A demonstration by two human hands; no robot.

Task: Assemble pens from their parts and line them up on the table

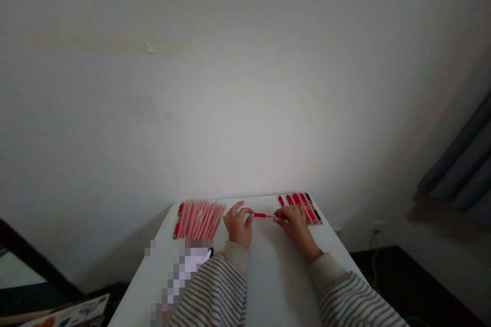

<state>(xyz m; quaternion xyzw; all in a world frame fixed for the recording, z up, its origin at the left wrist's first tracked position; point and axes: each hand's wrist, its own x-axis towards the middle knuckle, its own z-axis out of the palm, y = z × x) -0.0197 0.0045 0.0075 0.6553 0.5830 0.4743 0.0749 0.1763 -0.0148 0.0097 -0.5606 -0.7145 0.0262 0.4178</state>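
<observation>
Pinching slim, red, plastic-looking pen [260, 215], w/ thinner pale section [269, 216] at 3 o'clock end, near 12 o'clock on or just above flat white tabletop [268, 276], can't tell which. Gripped at 9 o'clock end by fingers of bare left hand [239, 227], at 3 o'clock end by fingers of bare right hand [296, 225]. At pen's 9 o'clock: loose bunch of slim pale-pink sticks [201, 219]. At approx. 3 o'clock, partly behind right hand: row of slim red-and-pink pens [308, 208]. Prob. mid-step, joining or parting pen's pieces, unclear which. For next move, keep ends aligned, grip firm, force straight along length.
</observation>
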